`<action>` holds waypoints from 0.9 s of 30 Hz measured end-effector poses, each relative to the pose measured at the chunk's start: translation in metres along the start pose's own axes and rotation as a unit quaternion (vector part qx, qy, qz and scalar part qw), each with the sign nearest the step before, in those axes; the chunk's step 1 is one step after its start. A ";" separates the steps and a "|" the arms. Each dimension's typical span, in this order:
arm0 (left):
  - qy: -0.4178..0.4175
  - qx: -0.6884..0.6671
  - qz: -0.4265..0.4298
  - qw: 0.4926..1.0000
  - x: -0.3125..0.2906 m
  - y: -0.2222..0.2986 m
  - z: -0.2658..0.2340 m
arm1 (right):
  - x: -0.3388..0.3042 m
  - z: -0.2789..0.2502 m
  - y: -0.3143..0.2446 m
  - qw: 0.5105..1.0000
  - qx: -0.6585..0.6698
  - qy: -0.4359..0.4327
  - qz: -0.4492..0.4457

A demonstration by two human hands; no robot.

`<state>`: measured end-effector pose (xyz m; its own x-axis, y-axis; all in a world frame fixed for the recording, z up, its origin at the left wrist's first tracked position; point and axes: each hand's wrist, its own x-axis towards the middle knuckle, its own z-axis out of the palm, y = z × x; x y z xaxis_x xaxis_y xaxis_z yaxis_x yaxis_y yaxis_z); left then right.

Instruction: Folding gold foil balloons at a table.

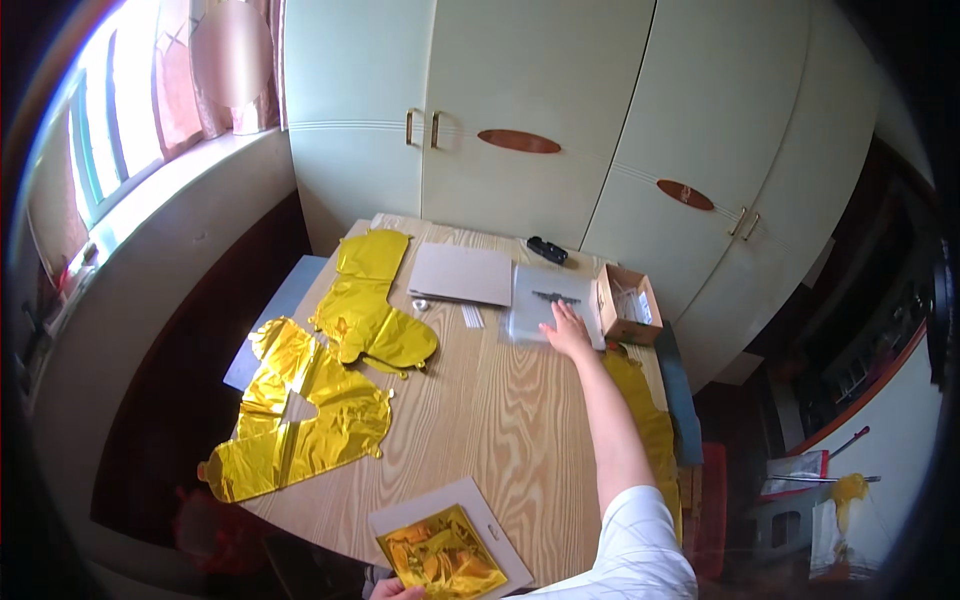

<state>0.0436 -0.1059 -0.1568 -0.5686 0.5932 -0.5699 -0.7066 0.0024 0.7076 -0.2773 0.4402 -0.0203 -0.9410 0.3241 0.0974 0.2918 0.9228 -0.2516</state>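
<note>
My right hand [568, 330] reaches to the far right of the table, fingers stretched over a stack of clear plastic bags [528, 318] with a dark print. At the near edge, my left hand [398, 590] shows only in part, closed at the lower corner of a folded gold foil balloon [450, 555]. That balloon lies against a pale card [475, 497] with a hang slot. Flat gold foil balloons, one far [365, 310] and one nearer [330, 435], are spread on the left. Another gold foil balloon [650, 410] lies along the right edge, partly behind my right arm.
A cardboard box [630, 305] with small packets stands beside the bags. Left of them are a grey-white card stack [460, 274], a small white roll [420, 305] and thin white strips [473, 317]. A black object [547, 250] lies at the back, before the cabinets [530, 60].
</note>
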 end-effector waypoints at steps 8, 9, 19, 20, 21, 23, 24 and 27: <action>0.014 0.035 0.004 0.999 0.005 -0.031 -0.018 | 0.003 0.039 0.025 0.994 0.025 0.103 0.005; 0.008 0.029 0.015 0.999 0.005 -0.026 -0.013 | 0.005 0.041 0.029 0.991 0.018 0.133 0.002; -0.018 0.009 0.066 0.998 -0.001 0.009 0.015 | 0.003 0.016 -0.004 0.978 0.069 0.174 0.088; -0.027 0.002 0.071 0.997 -0.002 0.007 0.015 | -0.002 0.010 -0.007 0.974 0.083 0.188 0.094; -0.023 -0.012 0.041 0.999 0.002 0.004 0.013 | -0.007 0.002 -0.009 0.969 0.097 0.203 0.100; -0.013 -0.041 -0.020 0.999 0.011 -0.002 0.008 | -0.022 -0.013 -0.018 0.969 0.038 0.243 0.007; -0.017 -0.033 0.009 0.999 0.010 -0.002 0.014 | -0.035 -0.022 -0.027 0.966 0.008 0.257 -0.039; 0.020 -0.060 -0.044 0.997 -0.009 0.036 0.024 | -0.108 -0.046 -0.078 0.994 0.003 0.104 -0.016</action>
<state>0.0331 -0.0923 -0.1161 -0.5168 0.5617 -0.6460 -0.7986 -0.0445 0.6002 -0.1905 0.3423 0.0330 -0.8935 0.3316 0.3028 0.2606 0.9321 -0.2516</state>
